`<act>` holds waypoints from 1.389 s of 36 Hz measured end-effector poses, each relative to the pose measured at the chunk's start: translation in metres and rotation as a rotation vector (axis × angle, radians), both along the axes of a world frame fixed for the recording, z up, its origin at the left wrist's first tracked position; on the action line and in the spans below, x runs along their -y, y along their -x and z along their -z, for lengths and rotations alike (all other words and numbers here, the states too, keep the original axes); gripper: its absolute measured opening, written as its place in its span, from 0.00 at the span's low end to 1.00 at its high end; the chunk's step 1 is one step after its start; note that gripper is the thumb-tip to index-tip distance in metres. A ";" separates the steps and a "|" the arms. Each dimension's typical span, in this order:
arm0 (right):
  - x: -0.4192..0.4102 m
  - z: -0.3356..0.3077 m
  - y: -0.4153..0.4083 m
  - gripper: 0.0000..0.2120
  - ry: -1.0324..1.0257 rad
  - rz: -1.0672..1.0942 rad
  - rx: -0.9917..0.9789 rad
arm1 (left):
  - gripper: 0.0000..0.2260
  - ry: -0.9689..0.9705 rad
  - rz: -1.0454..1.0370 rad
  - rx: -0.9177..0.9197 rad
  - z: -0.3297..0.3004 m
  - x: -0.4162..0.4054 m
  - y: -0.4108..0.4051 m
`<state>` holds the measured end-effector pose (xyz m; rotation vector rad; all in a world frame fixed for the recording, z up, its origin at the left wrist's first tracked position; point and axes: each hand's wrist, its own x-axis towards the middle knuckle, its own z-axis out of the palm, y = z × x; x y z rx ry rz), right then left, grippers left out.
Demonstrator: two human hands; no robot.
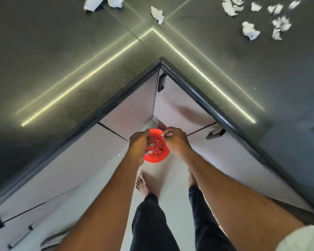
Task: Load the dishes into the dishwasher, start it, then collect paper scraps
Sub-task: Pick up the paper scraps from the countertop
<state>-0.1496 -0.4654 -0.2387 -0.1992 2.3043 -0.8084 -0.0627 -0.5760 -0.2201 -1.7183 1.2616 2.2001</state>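
Below the table [62,60] corner, both arms reach down: left hand [138,146] curled over the rim of a red round basket [157,156] with perforated base, right hand [176,140] loosely curled just beside its far rim, grip indeterminate; crumpled paper scraps [250,30] lie on the dark tabletop.

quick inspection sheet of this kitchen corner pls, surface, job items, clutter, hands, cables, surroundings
surface: dark L-shaped countertop, lit strips reflected on it
job's things: crumpled paper scraps scattered along the far counter; dishwasher not identifiable
clutter: red basket on the floor in the corner
grippers: left hand and right hand above the basket, fingers curled; any hold unclear
cables: nothing seen
surroundings: pale cabinet doors, light floor, bare feet
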 end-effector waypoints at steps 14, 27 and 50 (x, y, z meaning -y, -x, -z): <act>0.013 -0.213 0.008 0.10 0.251 -0.252 -0.386 | 0.09 0.867 0.541 -0.145 -0.210 0.043 0.024; -0.008 -0.275 0.103 0.09 0.249 -0.162 -0.665 | 0.05 1.106 0.696 -0.330 -0.273 0.032 0.103; -0.042 -0.215 0.274 0.21 -0.044 -0.133 -0.487 | 0.08 0.458 0.500 -0.207 -0.229 -0.004 0.248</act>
